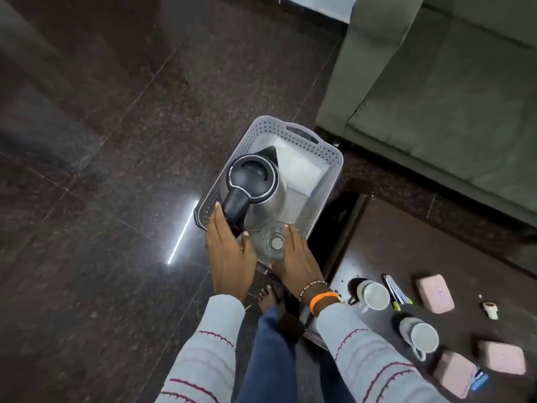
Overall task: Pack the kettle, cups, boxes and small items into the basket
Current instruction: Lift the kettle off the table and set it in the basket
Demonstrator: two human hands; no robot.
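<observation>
A grey perforated basket (328, 158) stands on the dark floor with a white sheet (299, 167) lying inside. A steel kettle (261, 184) with a black lid sits in the basket's near end. My left hand (229, 254) is closed around its black handle. Beside it, my right hand (299, 263) holds a clear glass (273, 242) over the basket's near edge. On the table to the right are two white cups (374, 296) (422, 338) and three pink boxes (434, 293) (501, 357) (453, 373).
The dark wooden table (392, 242) stands close to the basket's right side. It also carries pens (396, 292), a small white item (491, 309) and a blue card (479, 379). A grey-green sofa (436, 97) fills the upper right. My bare foot (268, 298) is just behind the basket.
</observation>
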